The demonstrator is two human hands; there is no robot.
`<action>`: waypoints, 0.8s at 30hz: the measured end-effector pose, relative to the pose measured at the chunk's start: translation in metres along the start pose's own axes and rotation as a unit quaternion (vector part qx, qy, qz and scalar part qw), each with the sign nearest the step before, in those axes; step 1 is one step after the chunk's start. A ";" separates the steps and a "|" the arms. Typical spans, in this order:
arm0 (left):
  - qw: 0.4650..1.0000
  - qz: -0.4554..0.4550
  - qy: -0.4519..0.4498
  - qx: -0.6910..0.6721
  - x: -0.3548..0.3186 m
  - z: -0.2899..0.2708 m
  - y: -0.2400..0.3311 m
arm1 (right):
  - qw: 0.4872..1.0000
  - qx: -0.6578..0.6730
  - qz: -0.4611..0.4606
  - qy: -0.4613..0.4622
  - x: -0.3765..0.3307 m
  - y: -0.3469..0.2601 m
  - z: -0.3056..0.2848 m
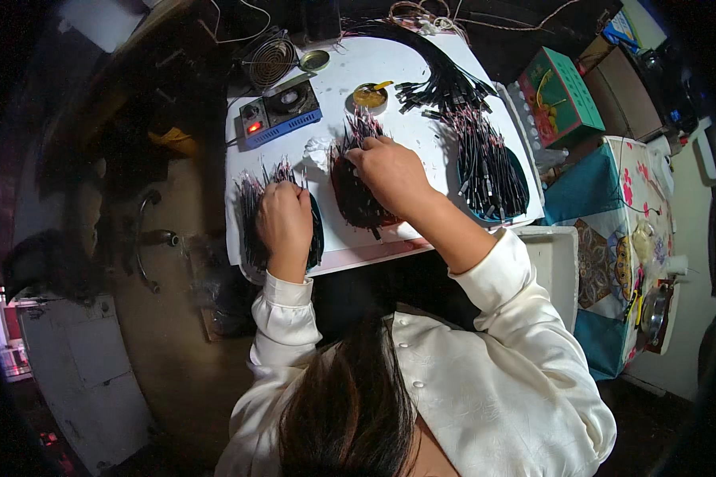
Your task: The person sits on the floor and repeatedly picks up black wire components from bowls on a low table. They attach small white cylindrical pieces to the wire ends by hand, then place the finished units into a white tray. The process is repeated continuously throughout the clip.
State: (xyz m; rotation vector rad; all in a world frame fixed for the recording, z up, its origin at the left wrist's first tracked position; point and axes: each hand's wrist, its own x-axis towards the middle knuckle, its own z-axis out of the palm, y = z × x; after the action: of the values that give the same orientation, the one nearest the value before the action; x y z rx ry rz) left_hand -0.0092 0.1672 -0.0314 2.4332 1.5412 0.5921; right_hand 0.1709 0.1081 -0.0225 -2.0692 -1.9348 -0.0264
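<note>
My left hand is closed over the left bundle of thin black cables, whose bare, reddish ends point up and away from me. My right hand reaches over a middle bundle of black cables in a reddish holder, with its fingers pinched together among the wire ends. What sits between the fingers of either hand is hidden or too thin to make out. To the right, a third bundle of black cables rests in a teal holder, apart from both hands.
On the white table, a small blue-sided heating unit shows a lit red switch. Near it are a round tin of yellowish paste and crumpled white tissue. More loose cables lie at the back. A green box stands right.
</note>
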 end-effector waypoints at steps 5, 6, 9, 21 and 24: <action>1.000 -0.014 -0.014 0.021 0.002 -0.001 0.003 | 0.995 -0.040 -0.094 -0.016 0.007 0.002 -0.004; 1.000 -0.013 -0.014 0.025 0.002 -0.001 0.003 | 0.993 -0.045 -0.109 -0.016 0.008 0.003 -0.005; 1.000 -0.004 0.006 0.003 -0.001 -0.001 0.004 | 0.981 -0.027 -0.190 0.013 0.010 0.009 -0.011; 1.000 0.006 -0.012 0.019 0.007 0.012 -0.001 | 0.990 0.118 -0.019 0.074 -0.001 0.006 -0.007; 0.999 0.015 0.022 -0.031 0.010 0.011 -0.008 | 0.990 0.116 0.059 0.055 -0.024 -0.007 -0.012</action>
State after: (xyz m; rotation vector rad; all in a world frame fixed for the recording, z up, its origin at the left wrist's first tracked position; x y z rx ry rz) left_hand -0.0067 0.1803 -0.0418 2.4169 1.4814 0.6941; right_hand 0.1644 0.0822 -0.0150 -1.9803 -1.6630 0.1038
